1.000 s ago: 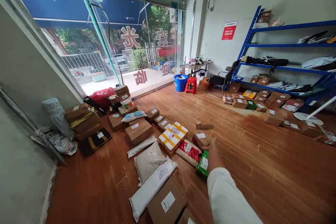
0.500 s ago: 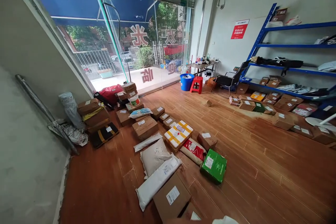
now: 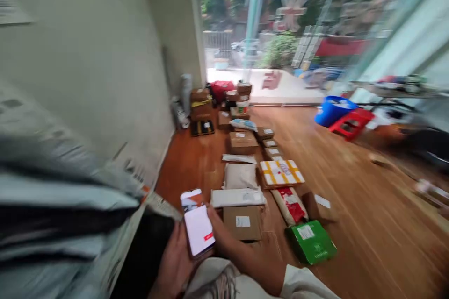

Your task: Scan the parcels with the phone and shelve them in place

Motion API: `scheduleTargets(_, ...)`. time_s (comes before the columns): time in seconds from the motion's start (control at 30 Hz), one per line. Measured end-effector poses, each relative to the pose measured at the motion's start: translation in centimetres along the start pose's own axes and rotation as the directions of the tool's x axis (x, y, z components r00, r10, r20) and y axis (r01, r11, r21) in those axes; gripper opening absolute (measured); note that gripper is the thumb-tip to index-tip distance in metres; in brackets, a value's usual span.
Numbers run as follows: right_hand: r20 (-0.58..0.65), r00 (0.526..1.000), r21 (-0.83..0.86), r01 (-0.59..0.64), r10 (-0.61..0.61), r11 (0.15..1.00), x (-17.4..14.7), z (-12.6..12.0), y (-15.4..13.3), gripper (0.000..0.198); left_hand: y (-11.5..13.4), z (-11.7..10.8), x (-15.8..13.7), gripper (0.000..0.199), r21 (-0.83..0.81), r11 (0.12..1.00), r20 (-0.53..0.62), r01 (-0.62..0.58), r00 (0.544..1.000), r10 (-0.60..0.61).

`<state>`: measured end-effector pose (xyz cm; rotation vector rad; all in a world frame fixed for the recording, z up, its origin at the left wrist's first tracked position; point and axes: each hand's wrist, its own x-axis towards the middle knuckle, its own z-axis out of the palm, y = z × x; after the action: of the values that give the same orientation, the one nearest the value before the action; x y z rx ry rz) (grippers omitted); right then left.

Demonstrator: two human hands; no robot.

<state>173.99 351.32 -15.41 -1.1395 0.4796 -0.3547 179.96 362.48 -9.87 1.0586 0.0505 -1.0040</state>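
A smartphone [image 3: 198,226] with a lit, mostly white screen is held low in front of me. My left hand [image 3: 172,261] is closed round its left side and lower part. At the phone's right edge, my right hand [image 3: 218,229] grips it, the forearm reaching in from a pale sleeve. Just beyond the right hand lies a brown carton [image 3: 228,222] with a white label. A long white parcel [image 3: 224,197] is behind that carton. Motion blur softens the view.
Right of the cartons lie a green box [image 3: 314,242], a red-and-cream bag [image 3: 290,205] and a white box with yellow tape [image 3: 280,173]. Farther off stand a blue bucket [image 3: 333,111] and a red stool [image 3: 351,122]. A wall [image 3: 105,56] runs along the left.
My view has swung left and down, so the parcels and the window appear farther right. Both my hands and the smartphone have come into view; the blue shelves have left it.
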Motion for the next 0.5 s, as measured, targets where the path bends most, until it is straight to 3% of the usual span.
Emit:
scheduleTargets(0.07,0.127,0.991,0.054,-0.058,0.05,0.997,-0.5,0.8,0.0,0.058,0.5,-2.2,-2.0,0.074,-0.132,0.977,0.084,0.169,0.984,-0.159)
scheduleTargets(0.13,0.27,0.96,0.075,-0.105,0.081,0.992,-1.3,1.7,-0.6,0.067,1.1,-3.5,-3.7,0.08,-0.226,0.947,0.203,0.227,0.962,-0.182)
scheduleTargets(0.2,0.392,0.917,0.078,-0.107,0.068,0.991,-2.3,2.7,-1.6,0.082,1.4,-4.2,-5.3,0.085,-0.261,0.952,0.236,0.157,0.967,-0.094)
scheduleTargets(0.33,0.54,0.842,0.049,-0.045,0.011,0.998,-4.0,4.9,-3.3,0.103,1.3,-4.6,-8.5,0.086,-0.292,0.956,0.173,-0.024,0.982,0.077)
scheduleTargets(0.5,0.634,0.771,0.011,-0.089,0.062,0.996,-5.1,7.2,-3.9,0.1,0.6,-5.3,-12.2,0.084,-0.302,0.937,0.089,-0.174,0.974,0.209)
